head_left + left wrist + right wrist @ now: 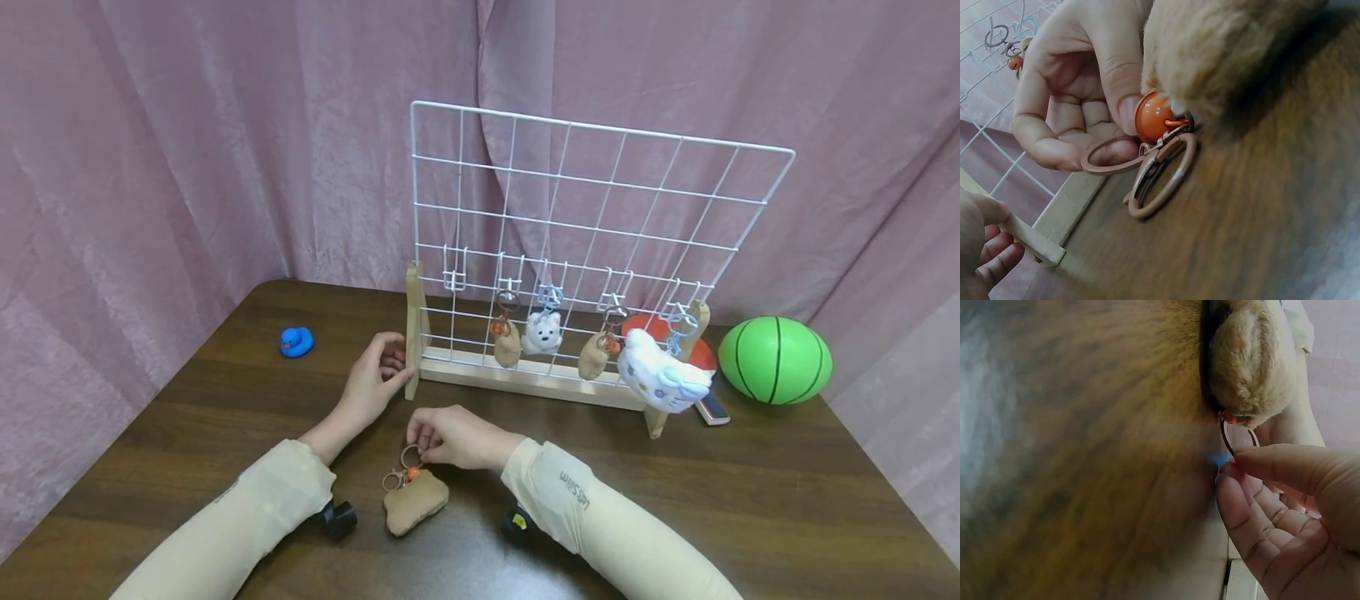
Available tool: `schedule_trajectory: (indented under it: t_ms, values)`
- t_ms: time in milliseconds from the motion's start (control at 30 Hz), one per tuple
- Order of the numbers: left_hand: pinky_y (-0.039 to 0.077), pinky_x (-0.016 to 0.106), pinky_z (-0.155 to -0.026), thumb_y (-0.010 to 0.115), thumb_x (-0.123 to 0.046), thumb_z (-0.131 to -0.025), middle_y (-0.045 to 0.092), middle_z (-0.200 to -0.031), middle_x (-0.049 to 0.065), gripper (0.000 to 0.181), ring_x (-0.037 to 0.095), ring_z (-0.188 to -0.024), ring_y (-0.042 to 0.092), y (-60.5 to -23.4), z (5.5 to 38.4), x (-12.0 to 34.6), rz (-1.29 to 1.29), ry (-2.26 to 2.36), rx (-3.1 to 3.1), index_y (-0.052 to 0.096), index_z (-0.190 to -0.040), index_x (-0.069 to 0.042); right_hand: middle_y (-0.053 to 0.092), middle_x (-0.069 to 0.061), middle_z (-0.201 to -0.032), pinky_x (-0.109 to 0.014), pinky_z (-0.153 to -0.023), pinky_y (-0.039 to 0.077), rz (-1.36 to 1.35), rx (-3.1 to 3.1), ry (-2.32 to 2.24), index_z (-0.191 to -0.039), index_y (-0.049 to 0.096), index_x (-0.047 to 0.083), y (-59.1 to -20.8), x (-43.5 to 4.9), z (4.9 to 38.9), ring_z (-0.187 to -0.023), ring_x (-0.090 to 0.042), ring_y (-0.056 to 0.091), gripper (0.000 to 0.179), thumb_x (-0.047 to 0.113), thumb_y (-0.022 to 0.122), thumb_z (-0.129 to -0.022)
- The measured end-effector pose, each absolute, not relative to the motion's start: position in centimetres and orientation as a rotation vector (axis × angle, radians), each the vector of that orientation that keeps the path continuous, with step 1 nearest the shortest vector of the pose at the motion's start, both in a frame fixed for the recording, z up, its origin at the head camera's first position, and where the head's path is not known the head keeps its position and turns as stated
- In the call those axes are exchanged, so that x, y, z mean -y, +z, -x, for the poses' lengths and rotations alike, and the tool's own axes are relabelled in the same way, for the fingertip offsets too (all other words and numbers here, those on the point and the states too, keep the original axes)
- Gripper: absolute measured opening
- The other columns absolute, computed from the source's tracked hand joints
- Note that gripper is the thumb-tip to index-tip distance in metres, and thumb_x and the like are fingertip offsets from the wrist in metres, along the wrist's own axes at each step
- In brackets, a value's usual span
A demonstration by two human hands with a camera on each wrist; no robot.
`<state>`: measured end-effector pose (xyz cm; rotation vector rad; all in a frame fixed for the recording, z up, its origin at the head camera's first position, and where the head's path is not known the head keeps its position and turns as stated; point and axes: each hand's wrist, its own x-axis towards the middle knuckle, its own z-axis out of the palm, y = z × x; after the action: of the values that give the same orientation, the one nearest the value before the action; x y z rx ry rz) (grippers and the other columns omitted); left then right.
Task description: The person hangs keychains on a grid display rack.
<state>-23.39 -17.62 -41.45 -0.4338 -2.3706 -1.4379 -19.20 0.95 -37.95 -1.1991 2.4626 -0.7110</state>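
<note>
A brown plush keychain [416,502] with an orange bell and copper-coloured rings lies on the wooden table. My right hand [461,437] pinches its larger ring between thumb and fingertips; in the left wrist view the thumb is right beside the orange bell [1153,117]. My left hand [371,379] holds the left wooden post [413,333] of a white wire grid rack [558,175], thumb at the front edge and fingers curled along the outer side. Brown plush keychains [507,343] and white plush keychains [542,333] hang from hooks on the grid.
One white hook [453,279] at the grid's left end carries nothing. A blue rubber duck [296,342] sits at the left. Right of the rack are a green ball [776,360], a red round object [701,357] and a small dark flat item [712,410]. Pink curtains hang behind.
</note>
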Motion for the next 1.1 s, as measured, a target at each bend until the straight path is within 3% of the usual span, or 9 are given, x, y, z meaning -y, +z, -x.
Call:
schedule_trajectory:
  t_ms: [367,1100]
  values:
    - [0.051,0.013,-0.072,0.069,0.002,-0.085,0.059,-0.1,0.02,0.047,0.026,-0.088,0.06,-41.4,23.3,17.7,0.43,-1.446,2.371,0.045,-0.126,0.0,0.068,0.0,-0.085,-0.011,-0.073,0.05,1.17,-2.406,-0.842,-0.098,0.063,0.011,-37.6,-1.6,18.8,-0.075,0.001,0.057,0.013,0.002,0.064,-0.089]
    - [0.052,0.013,-0.071,0.069,0.003,-0.084,0.06,-0.098,0.021,0.047,0.024,-0.086,0.06,-41.6,23.6,17.6,0.448,-1.44,2.352,0.046,-0.125,0.001,0.068,-0.002,-0.088,-0.013,-0.078,0.052,1.232,-2.378,-0.957,-0.099,0.064,0.009,-34.6,-3.0,17.6,-0.081,-0.003,0.062,0.011,0.004,0.064,-0.09]
